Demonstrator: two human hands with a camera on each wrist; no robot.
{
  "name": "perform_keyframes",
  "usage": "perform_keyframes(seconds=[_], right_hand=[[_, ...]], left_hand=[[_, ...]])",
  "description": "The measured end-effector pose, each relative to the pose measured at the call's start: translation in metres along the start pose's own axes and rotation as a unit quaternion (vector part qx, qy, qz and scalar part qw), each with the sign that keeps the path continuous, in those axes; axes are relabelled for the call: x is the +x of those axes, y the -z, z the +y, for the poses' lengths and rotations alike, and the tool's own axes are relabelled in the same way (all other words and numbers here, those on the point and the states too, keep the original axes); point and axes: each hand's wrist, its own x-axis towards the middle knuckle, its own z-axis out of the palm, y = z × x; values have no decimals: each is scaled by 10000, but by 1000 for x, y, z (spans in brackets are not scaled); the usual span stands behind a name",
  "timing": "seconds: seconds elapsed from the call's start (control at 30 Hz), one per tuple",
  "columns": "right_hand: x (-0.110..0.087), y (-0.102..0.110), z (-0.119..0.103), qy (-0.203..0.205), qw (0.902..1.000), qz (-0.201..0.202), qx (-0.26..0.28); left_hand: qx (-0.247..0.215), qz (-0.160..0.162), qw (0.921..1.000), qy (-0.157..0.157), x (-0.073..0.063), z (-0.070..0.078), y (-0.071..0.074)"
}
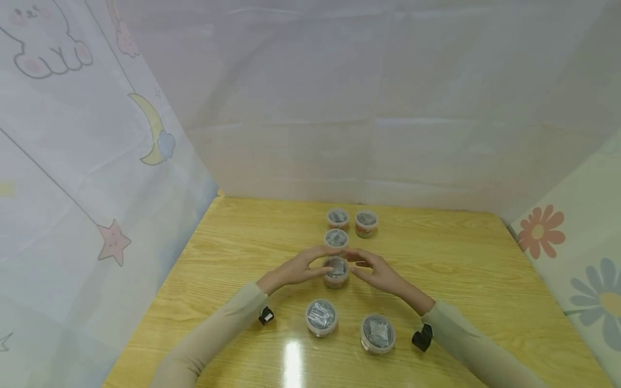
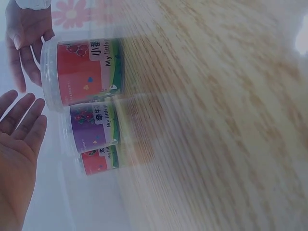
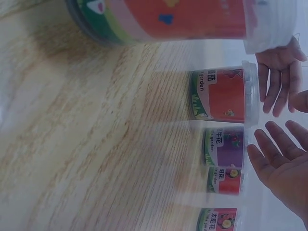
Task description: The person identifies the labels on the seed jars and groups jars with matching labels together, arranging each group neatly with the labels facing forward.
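Head: left hand (image 1: 306,266) and right hand (image 1: 379,272), loosely curved, flank a tub (image 1: 337,269).

Tub (image 1: 336,281) partly behind left grip (image 1: 308,264)

On the yellow, rectangular, wood-grained counter (image 1: 242,237), I have a red-labelled round plastic tub (image 1: 336,281) with my left fingers (image 1: 317,252) at its ten o'clock and right fingers (image 1: 363,257) at two. From it, the purple-labelled round plastic tub (image 1: 336,237) stands at twelve; beyond, two red-labelled round plastic tubs (image 1: 366,224) at twelve and one; nearer me, two clear-lidded round plastic tubs (image 1: 321,317) at seven and five.
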Motion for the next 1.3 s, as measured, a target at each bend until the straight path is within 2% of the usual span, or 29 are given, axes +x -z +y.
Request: perform_keyframes(seconds=[0.1, 0.23, 0.43, 0.67, 0.97, 1.07, 1.3], right_hand=[[0, 2, -11, -5, 10000, 37, -6], [-1, 2, -14, 41, 10000, 87, -17], [-1, 1, -6, 163, 9997, 151, -61], [-2, 0, -4, 258, 9995, 137, -69], [-3, -2, -7, 118, 9999, 85, -45], [-4, -2, -13, 106, 9999, 41, -36], [-3, 2, -44, 7, 9999, -121, -4]], left_hand=[[4, -18, 10000, 34, -2, 1, 0], [-8, -12, 10000, 61, -5, 2, 1], [-14, 77, 9999, 77, -9, 3, 2], [-116, 117, 9999, -49, -13, 3, 1], [-367, 184, 9988, -253, -16, 2, 1], [-393, 203, 9987, -264, -17, 2, 1], [-442, 240, 9986, -167, -20, 4, 2]])
